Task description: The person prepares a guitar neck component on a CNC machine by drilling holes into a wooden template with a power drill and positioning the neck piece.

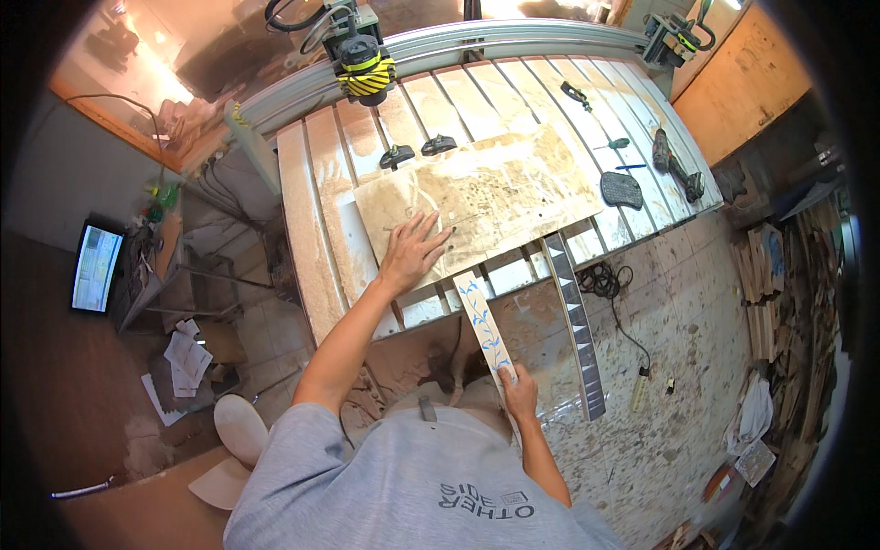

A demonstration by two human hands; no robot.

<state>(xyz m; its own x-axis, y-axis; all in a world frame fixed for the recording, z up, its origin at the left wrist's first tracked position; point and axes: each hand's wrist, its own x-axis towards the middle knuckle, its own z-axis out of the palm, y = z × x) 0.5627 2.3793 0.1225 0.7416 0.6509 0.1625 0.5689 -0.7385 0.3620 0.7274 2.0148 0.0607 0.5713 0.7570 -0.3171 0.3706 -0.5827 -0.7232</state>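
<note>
My left hand point(412, 252) lies with fingers spread on the near left part of a stained, flat wooden board point(513, 188) on the slatted machine bed. My right hand point(520, 390) grips the near end of a narrow pale wooden strip point(480, 321) with a blue leafy vine pattern. The strip's far end is by the board's front edge; whether they touch I cannot tell. Further right, a dark strip point(575, 325) inlaid with pale triangles sticks out from the bed's front edge toward me.
Above the bed point(316, 211) hangs a spindle point(365, 73) with yellow-black stripes. Two black clamps point(396, 156) stand behind the board. At right lie a cordless drill point(676, 170), a screwdriver point(616, 144), a blue pen point(631, 167) and a black pad point(621, 190). A cable point(605, 280) coils on the floor.
</note>
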